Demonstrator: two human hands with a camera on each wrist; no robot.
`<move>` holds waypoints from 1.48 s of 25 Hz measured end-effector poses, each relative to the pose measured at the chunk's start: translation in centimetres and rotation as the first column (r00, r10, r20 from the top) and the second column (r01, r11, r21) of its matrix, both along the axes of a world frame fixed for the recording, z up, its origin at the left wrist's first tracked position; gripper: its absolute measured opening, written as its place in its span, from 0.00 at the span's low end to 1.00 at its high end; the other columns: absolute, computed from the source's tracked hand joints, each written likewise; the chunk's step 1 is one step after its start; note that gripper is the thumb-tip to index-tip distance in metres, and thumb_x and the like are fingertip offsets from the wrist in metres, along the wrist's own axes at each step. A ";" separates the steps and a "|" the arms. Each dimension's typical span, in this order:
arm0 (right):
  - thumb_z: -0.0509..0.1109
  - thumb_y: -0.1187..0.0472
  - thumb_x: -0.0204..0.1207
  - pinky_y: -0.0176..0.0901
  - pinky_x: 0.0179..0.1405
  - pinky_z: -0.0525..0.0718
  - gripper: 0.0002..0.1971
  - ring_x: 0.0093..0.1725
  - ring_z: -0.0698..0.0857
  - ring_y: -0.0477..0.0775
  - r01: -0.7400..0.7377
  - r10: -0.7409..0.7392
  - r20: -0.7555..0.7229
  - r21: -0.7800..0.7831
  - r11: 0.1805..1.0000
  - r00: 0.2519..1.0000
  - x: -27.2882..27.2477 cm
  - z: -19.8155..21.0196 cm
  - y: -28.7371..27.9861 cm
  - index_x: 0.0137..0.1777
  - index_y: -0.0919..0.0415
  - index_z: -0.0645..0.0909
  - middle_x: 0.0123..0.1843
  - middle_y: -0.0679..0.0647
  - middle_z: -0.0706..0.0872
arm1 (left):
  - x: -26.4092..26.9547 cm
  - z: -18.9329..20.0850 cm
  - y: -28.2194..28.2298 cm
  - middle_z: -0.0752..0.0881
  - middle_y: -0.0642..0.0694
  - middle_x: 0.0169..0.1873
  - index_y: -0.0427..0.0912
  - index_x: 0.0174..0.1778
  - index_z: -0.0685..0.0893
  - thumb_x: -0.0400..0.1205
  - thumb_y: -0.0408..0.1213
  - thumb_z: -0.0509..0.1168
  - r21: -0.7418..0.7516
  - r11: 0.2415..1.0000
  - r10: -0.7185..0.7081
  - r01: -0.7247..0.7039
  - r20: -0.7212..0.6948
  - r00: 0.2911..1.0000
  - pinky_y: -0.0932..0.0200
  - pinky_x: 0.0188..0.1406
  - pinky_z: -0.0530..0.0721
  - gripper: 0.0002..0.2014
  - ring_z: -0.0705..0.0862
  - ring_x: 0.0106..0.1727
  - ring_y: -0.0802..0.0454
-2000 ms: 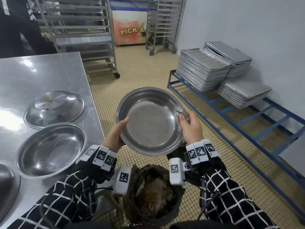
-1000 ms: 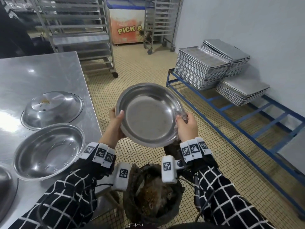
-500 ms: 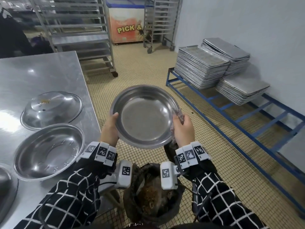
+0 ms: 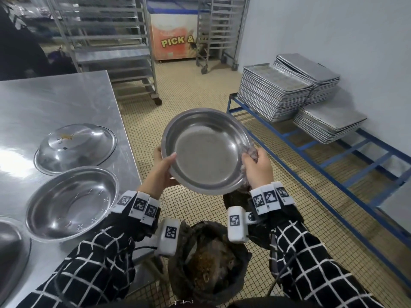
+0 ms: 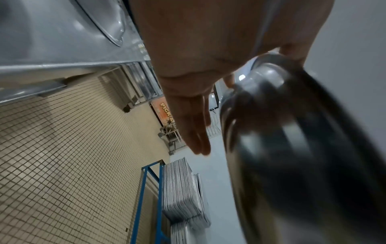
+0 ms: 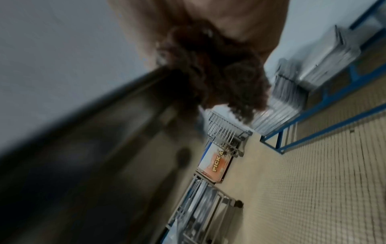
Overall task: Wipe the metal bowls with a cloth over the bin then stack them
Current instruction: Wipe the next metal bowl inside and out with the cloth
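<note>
Steel bowl [image 4: 205, 150] is held tilted toward you in mid-air, above and just beyond the bin [image 4: 209, 261], beside the table [image 4: 55, 101]. Your left hand [image 4: 160, 172] takes its left rim: thumb hooked over the inside edge, the other fingers hidden behind the bowl in the head view. The left wrist view shows those fingers [image 5: 194, 128] lying straight along the bowl's underside [image 5: 292, 140], so that grip is a thumb pinch on the rim with the fingers flat. Your right hand [image 4: 258, 170] has its grip closed round a dark cloth [image 4: 252, 152] bunched at the bowl's right rim; most of the cloth is buried in the fist. The right wrist view is heavily blurred: the cloth [image 6: 213, 69] reads only as a dark frayed mass under the palm, and whether it presses on the rim cannot be made out there.

On the table, one bowl [image 4: 73, 201] sits upright and another [image 4: 75, 145] lies inverted behind it with brown specks on its base. A third bowl [image 4: 11, 256] is cut off at the left edge. The bin's contents are brown and indistinct, and its near side is cut off by the bottom edge.
</note>
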State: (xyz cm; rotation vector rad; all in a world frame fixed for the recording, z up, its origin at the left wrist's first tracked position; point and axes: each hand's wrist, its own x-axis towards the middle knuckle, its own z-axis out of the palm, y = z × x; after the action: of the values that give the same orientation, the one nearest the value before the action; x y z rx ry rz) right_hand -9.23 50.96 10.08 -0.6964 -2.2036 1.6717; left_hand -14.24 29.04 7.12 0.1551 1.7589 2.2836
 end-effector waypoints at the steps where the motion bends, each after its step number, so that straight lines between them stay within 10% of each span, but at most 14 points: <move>1: 0.64 0.57 0.82 0.28 0.23 0.77 0.05 0.31 0.82 0.44 -0.079 0.077 0.034 0.067 0.995 0.996 0.1 0.2 0.7 0.53 0.58 0.76 0.40 0.52 0.82 | -0.1 0.1 -0.5 0.83 0.44 0.55 0.47 0.71 0.69 0.77 0.51 0.66 0.039 0.998 -0.039 0.039 -0.009 0.999 0.50 0.40 0.89 0.28 0.87 0.46 0.46; 4: 0.65 0.54 0.81 0.33 0.25 0.80 0.05 0.28 0.83 0.43 -0.262 0.244 0.130 0.154 0.953 0.961 0.5 0.3 1.8 0.50 0.55 0.78 0.38 0.51 0.84 | 0.0 0.3 -1.3 0.88 0.43 0.45 0.37 0.61 0.81 0.81 0.49 0.62 0.024 0.993 -0.117 0.116 0.024 0.993 0.51 0.46 0.87 0.20 0.87 0.44 0.45; 9: 0.64 0.53 0.81 0.40 0.33 0.81 0.09 0.32 0.81 0.48 -0.101 0.100 0.028 0.062 0.993 0.995 1.0 0.0 1.4 0.52 0.58 0.79 0.38 0.52 0.83 | 0.5 -0.1 -0.2 0.89 0.42 0.37 0.42 0.42 0.87 0.85 0.40 0.58 -0.234 0.968 0.102 -0.091 0.036 0.994 0.39 0.58 0.81 0.14 0.84 0.44 0.40; 15: 0.61 0.55 0.83 0.32 0.26 0.76 0.08 0.35 0.82 0.46 0.147 -0.153 -0.078 -0.083 0.986 0.985 0.6 -1.0 -2.0 0.55 0.59 0.72 0.43 0.52 0.82 | 1.1 0.2 2.6 0.85 0.43 0.62 0.41 0.72 0.77 0.82 0.64 0.50 -0.240 0.970 0.056 -0.042 0.053 0.997 0.45 0.71 0.77 0.34 0.83 0.64 0.46; 22: 0.62 0.58 0.83 0.34 0.27 0.76 0.07 0.35 0.82 0.48 0.132 -0.135 -0.080 -0.044 0.990 0.988 0.2 -1.4 -1.3 0.54 0.62 0.72 0.40 0.51 0.80 | 0.8 -0.1 1.8 0.77 0.48 0.64 0.51 0.76 0.54 0.84 0.46 0.62 -0.264 0.962 -0.077 0.072 -0.012 0.997 0.62 0.46 0.87 0.28 0.86 0.57 0.49; 26: 0.63 0.56 0.82 0.26 0.23 0.74 0.07 0.33 0.80 0.45 -0.085 0.085 0.002 0.072 0.994 0.996 0.7 -1.4 0.8 0.52 0.60 0.76 0.38 0.50 0.80 | -0.8 -0.1 -0.9 0.82 0.36 0.62 0.44 0.75 0.70 0.70 0.58 0.71 -0.093 0.993 -0.078 0.079 0.015 0.997 0.47 0.48 0.87 0.40 0.86 0.55 0.41; 30: 0.62 0.53 0.83 0.29 0.26 0.77 0.08 0.30 0.80 0.44 -0.206 0.203 0.045 0.093 0.974 0.978 0.7 -2.2 1.4 0.51 0.57 0.77 0.36 0.50 0.81 | -0.8 0.0 -2.0 0.85 0.30 0.58 0.40 0.67 0.80 0.76 0.57 0.64 -0.126 0.989 -0.064 0.074 0.080 0.995 0.37 0.61 0.81 0.29 0.84 0.56 0.34; 34: 0.56 0.51 0.85 0.34 0.31 0.79 0.12 0.38 0.83 0.48 -0.181 0.168 0.101 0.140 0.973 0.981 0.7 -3.5 0.4 0.54 0.57 0.77 0.44 0.56 0.84 | -0.5 0.2 -1.2 0.87 0.38 0.43 0.41 0.55 0.84 0.83 0.49 0.56 -0.223 0.971 0.096 -0.082 0.050 0.994 0.49 0.43 0.85 0.18 0.85 0.43 0.43; 37: 0.55 0.52 0.85 0.29 0.24 0.78 0.11 0.36 0.81 0.44 -0.139 0.137 0.028 0.225 0.964 0.990 1.0 -4.0 -0.4 0.56 0.57 0.76 0.52 0.56 0.80 | -1.3 0.0 -1.0 0.85 0.37 0.55 0.41 0.71 0.74 0.78 0.56 0.57 -0.255 0.956 0.171 -0.145 0.082 0.982 0.50 0.37 0.88 0.30 0.87 0.50 0.42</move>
State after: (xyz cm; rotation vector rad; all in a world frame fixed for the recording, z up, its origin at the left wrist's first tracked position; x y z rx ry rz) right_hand -8.21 50.54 6.04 -0.5049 -2.4516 1.4451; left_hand -15.54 28.04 7.10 -0.1549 2.0468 2.1048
